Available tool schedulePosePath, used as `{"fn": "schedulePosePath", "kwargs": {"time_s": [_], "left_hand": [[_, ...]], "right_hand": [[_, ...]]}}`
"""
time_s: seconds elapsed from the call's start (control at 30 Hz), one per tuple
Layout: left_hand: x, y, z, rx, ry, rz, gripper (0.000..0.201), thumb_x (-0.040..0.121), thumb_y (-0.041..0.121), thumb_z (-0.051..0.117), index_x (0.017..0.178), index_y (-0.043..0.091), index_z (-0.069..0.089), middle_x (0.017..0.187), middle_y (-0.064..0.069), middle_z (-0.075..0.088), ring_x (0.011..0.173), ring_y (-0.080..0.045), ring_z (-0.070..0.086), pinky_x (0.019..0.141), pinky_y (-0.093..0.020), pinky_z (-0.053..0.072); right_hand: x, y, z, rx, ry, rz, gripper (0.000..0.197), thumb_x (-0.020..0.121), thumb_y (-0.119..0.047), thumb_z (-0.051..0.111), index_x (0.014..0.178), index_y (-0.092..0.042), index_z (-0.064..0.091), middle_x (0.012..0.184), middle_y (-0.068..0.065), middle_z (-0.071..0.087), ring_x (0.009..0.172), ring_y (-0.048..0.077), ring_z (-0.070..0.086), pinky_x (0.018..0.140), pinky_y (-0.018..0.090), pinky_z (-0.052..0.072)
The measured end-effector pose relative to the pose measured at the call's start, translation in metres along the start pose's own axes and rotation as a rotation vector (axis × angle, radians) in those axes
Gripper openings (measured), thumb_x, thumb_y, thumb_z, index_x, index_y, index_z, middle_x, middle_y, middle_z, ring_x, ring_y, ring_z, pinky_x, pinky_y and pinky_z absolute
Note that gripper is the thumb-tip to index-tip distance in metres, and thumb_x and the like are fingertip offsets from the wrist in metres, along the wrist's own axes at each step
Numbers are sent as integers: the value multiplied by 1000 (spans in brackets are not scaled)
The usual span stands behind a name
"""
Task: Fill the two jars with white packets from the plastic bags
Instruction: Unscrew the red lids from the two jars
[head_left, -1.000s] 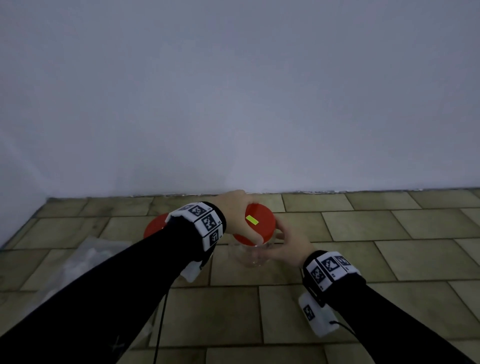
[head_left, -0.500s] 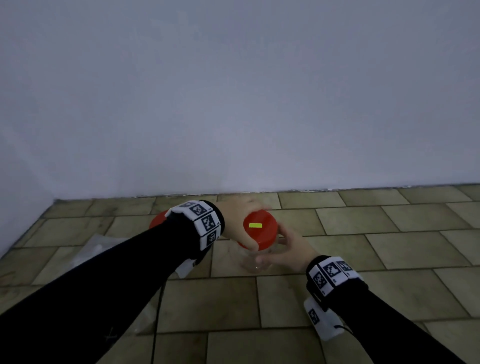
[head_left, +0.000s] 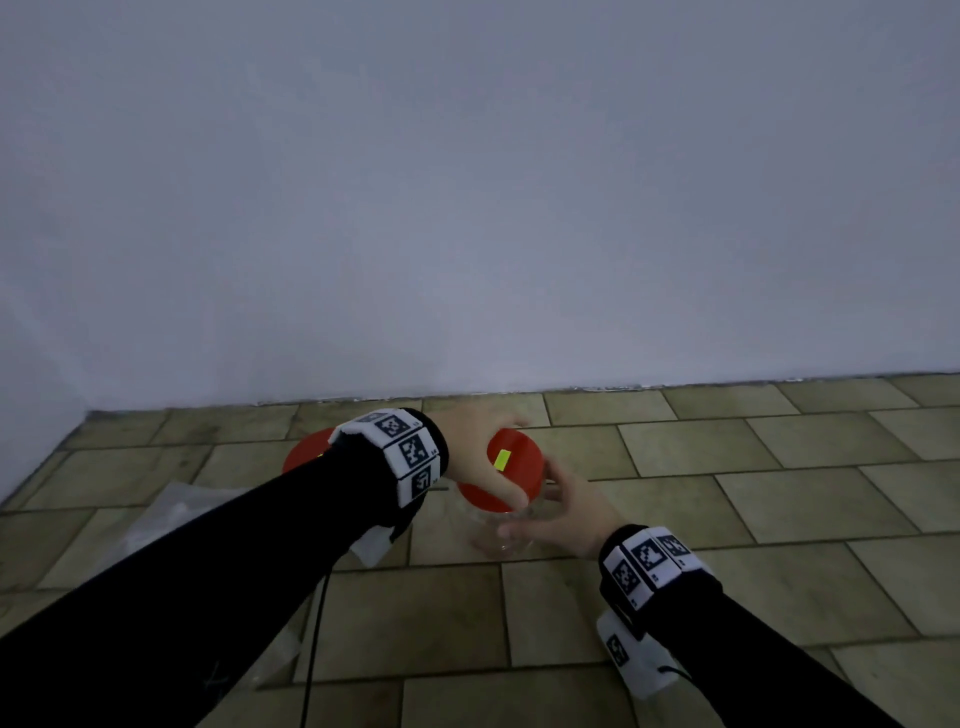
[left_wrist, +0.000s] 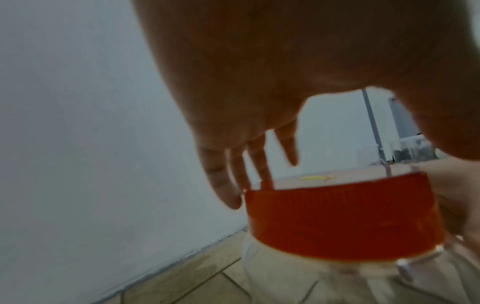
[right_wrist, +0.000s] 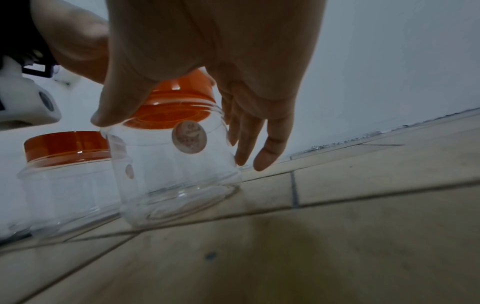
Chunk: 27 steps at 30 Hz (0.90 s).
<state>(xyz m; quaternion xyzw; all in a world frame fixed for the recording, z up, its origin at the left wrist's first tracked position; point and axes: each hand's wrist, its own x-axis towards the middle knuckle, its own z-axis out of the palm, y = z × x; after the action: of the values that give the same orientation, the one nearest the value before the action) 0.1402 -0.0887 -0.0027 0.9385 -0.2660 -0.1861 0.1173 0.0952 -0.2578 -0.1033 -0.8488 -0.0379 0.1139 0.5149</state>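
Observation:
A clear plastic jar (head_left: 501, 540) with a red lid (head_left: 522, 452) stands slightly tilted on the tiled floor. My left hand (head_left: 511, 460) grips the lid from above, fingers on the far rim (left_wrist: 226, 185) and thumb on the near rim. My right hand (head_left: 530, 501) holds the jar body (right_wrist: 176, 174), thumb (right_wrist: 109, 115) in front and fingers (right_wrist: 249, 144) behind. A yellow sticker (head_left: 503, 459) marks the lid top. The second jar (right_wrist: 64, 185), lidded in red (head_left: 304, 452), stands to the left behind my left arm. It looks empty, as does the held jar.
A clear plastic bag (head_left: 166, 512) lies on the floor at the left, partly under my left arm. A white wall (head_left: 467, 208) rises just behind the jars. Bare floor tiles (head_left: 779, 499) stretch to the right and toward me.
The yellow sticker has swung from slanted through level to nearly upright, so the lid has turned under my left hand. My right hand has kept its hold on the jar body.

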Motion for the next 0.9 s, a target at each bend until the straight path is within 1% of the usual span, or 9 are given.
{"fn": "schedulePosePath", "kwargs": {"time_s": [0.07, 0.13, 0.2, 0.3, 0.37, 0.5, 0.6, 0.77, 0.9], "left_hand": [[-1, -2, -1, 24, -42, 115, 89, 68, 45, 79, 142, 30, 33, 138, 7, 44, 123, -14, 44, 98, -29, 43], [1, -5, 4, 42, -27, 125, 87, 68, 42, 79, 141, 31, 34, 136, 6, 43, 121, -15, 44, 95, -29, 44], [1, -5, 10, 12, 35, 36, 85, 65, 54, 77, 136, 30, 37, 131, 5, 46, 113, -16, 47, 90, -29, 46], [2, 3, 18, 63, 153, -135, 82, 61, 73, 68, 121, 23, 46, 117, -1, 53, 98, -20, 54, 81, -34, 49], [3, 2, 19, 83, 167, -144, 84, 60, 77, 65, 120, 21, 46, 117, -3, 53, 99, -22, 55, 83, -36, 50], [2, -8, 11, 9, 17, 37, 97, 63, 67, 72, 143, 30, 30, 138, 4, 40, 124, -17, 42, 101, -37, 43], [1, -9, 9, 40, -10, 140, 89, 67, 52, 77, 142, 34, 32, 136, 8, 40, 121, -12, 40, 98, -30, 42], [2, 1, 15, 17, 129, -113, 82, 61, 74, 67, 123, 25, 46, 119, 1, 55, 100, -19, 55, 79, -31, 47], [3, 6, 10, 151, 160, -160, 77, 64, 80, 58, 112, 20, 54, 109, -3, 62, 90, -21, 58, 71, -29, 43]], "right_hand": [[0, 0, 0, -10, 3, -1, 104, 50, -43, 90, 138, -34, 35, 126, -16, 48, 114, 5, 47, 87, 18, 39], [0, 0, 0, -10, 2, -1, 104, 50, -43, 90, 139, -34, 35, 125, -17, 48, 114, 5, 48, 81, 11, 38], [1, 1, 0, -7, 0, 0, 106, 50, -42, 90, 140, -33, 35, 127, -15, 49, 116, 6, 48, 81, 11, 39], [2, 3, 3, 30, 0, 20, 112, 46, -43, 91, 141, -33, 33, 132, -12, 52, 121, 9, 51, 91, 23, 46], [2, 4, 4, 25, 1, 25, 115, 44, -47, 91, 142, -35, 32, 133, -12, 52, 122, 9, 51, 94, 27, 48], [-1, 1, 3, -13, 9, 21, 116, 46, -49, 90, 144, -32, 29, 137, -12, 47, 117, 4, 47, 92, 22, 43], [-3, -2, 3, -25, 17, 13, 113, 50, -45, 90, 144, -29, 30, 137, -11, 47, 112, 2, 45, 88, 18, 39], [-6, -5, 5, -6, 4, 27, 104, 54, -40, 90, 140, -33, 32, 121, -17, 52, 112, 2, 48, 70, 6, 36], [-8, -6, 5, -1, -9, 39, 101, 56, -39, 89, 139, -35, 32, 117, -18, 51, 114, 2, 47, 71, 4, 35]]}}
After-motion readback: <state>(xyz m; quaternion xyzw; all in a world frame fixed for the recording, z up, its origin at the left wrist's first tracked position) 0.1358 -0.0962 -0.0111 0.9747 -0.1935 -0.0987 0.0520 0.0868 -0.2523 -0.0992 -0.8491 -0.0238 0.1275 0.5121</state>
